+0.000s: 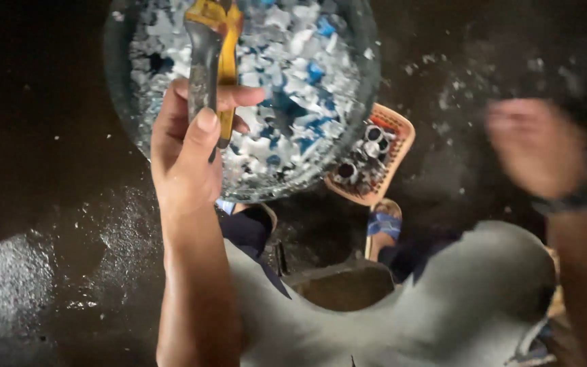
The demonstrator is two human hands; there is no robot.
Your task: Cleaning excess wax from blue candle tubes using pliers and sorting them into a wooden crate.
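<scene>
Left hand (188,146) closed around a yellow-handled tool (212,64), over a basin (120,81) of white and blue scraps (293,81). Orange tray (395,146) beyond holds metal rings (368,146). Right hand (535,146) blurred; grip unclear.

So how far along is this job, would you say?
A good deal looks done: the tub is heaped with white and blue scraps, and the small basket holds several metal rings. In hand: the left hand grips a yellow-handled tool over the tub. The right hand is blurred. What is left cannot be judged.

left hand (188,146): fingers clenched | right hand (537,146): raised (blurred)
</scene>
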